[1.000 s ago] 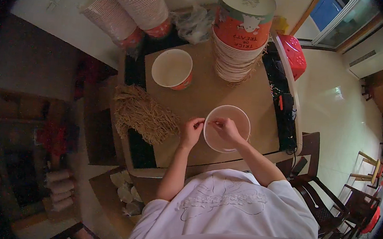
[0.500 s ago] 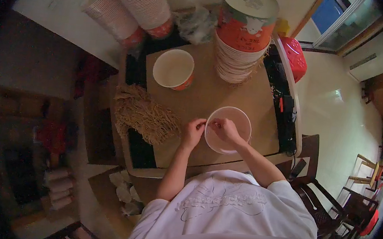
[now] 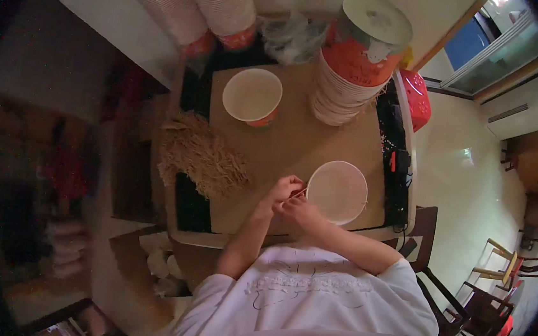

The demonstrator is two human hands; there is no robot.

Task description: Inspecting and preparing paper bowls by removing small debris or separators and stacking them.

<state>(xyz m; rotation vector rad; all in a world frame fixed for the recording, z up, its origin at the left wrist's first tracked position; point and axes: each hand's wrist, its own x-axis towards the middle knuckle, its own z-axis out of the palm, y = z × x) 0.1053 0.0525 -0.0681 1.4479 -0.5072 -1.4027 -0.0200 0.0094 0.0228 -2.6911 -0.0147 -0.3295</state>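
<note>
A white-lined paper bucket [image 3: 338,193] stands on the brown board, its open mouth facing up. Against its left rim, my left hand [image 3: 284,189] has its fingers closed on a thin cord [image 3: 297,195]. My right hand [image 3: 300,210] pinches the same cord just below, outside the bucket. Part of the cord is hidden by the fingers. To the left lies a heap of tan cords [image 3: 203,156]. A second paper bucket [image 3: 253,96], orange outside, sits upright farther back.
A tall stack of upside-down orange paper buckets [image 3: 361,61] rises at the back right. Wrapped stacks of buckets [image 3: 222,7] and a crumpled clear plastic bag [image 3: 291,39] are at the back. A red plastic stool [image 3: 414,101] and dark chair [image 3: 425,246] flank the table's right side.
My right hand has come out of the bucket to its left side, beside my left hand. The view has shifted slightly, and the cord now shows between my hands.
</note>
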